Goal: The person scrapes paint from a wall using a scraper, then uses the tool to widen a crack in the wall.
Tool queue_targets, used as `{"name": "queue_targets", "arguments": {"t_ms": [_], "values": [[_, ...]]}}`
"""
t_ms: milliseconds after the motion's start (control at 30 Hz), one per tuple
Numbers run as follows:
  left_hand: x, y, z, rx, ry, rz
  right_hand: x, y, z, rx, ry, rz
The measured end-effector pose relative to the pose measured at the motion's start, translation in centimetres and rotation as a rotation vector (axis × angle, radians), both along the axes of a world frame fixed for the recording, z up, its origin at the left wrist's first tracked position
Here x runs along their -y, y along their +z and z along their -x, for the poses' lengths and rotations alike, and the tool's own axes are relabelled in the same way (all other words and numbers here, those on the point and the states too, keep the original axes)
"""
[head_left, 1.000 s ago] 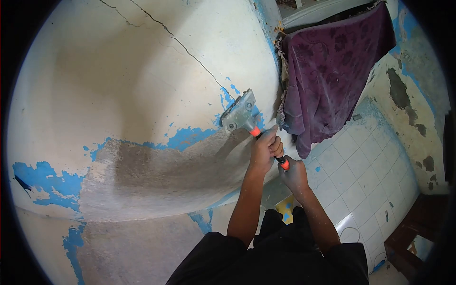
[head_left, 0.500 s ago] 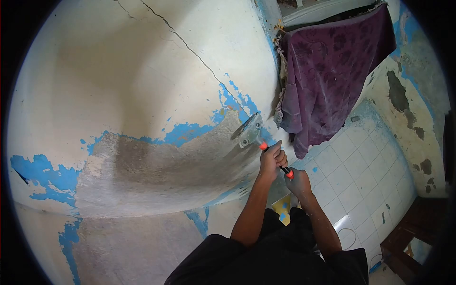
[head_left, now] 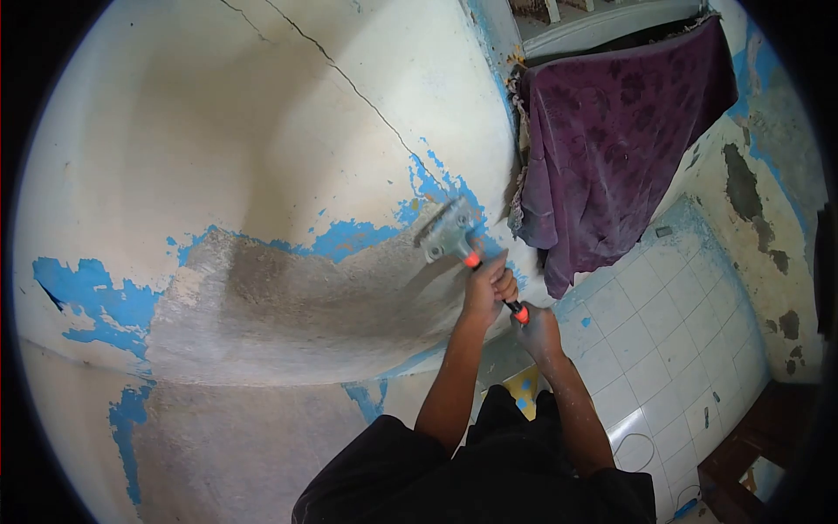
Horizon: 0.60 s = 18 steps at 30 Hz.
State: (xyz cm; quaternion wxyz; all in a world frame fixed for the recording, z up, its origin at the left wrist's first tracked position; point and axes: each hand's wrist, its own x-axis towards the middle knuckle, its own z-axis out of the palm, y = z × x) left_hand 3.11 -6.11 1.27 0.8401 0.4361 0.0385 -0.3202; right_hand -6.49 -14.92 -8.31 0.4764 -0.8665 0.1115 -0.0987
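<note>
Both my hands grip one long-handled scraper (head_left: 450,232), which has a wide metal head and a black handle with orange-red parts. My left hand (head_left: 491,288) is wrapped round the handle just below the head. Lower down, my right hand (head_left: 539,334) is closed round the handle's end. The scraper head lies against or very close to the wall (head_left: 332,175), at the edge of the blue paint patch (head_left: 349,237). Bare grey plaster (head_left: 332,301) spreads left of and below the head. A long crack (head_left: 367,103) runs down the wall toward the blue patch.
A dusty purple cloth (head_left: 620,140) hangs at the upper right, close to the scraper. White floor tiles (head_left: 646,323) with paint flakes lie at the right. A dark brown wooden piece (head_left: 742,441) stands at the lower right. A white cable loop (head_left: 635,450) rests on the floor.
The scraper and both hands have shifted slightly left in view, with the head a little higher on the wall. The camera view has moved slightly too. Both hands keep their grip.
</note>
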Motion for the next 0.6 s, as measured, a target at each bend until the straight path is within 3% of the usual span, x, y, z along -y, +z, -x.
{"name": "queue_targets", "arguments": {"t_ms": [167,300,467,600], "values": [[0.0,-1.8,0.6,-0.076,-0.001,0.008,0.3,-0.8,0.4,-0.017,-0.025,-0.056],[0.6,1.3,-0.3,0.029,0.003,-0.037,0.6,2.6,-0.8,-0.021,0.006,-0.112],[0.1,-0.7,0.7,-0.039,0.002,-0.106,-0.5,-0.8,0.7,0.022,0.001,-0.115],[0.1,0.5,0.0,0.004,0.006,-0.103,-0.4,1.0,-0.2,0.02,0.002,-0.151]]}}
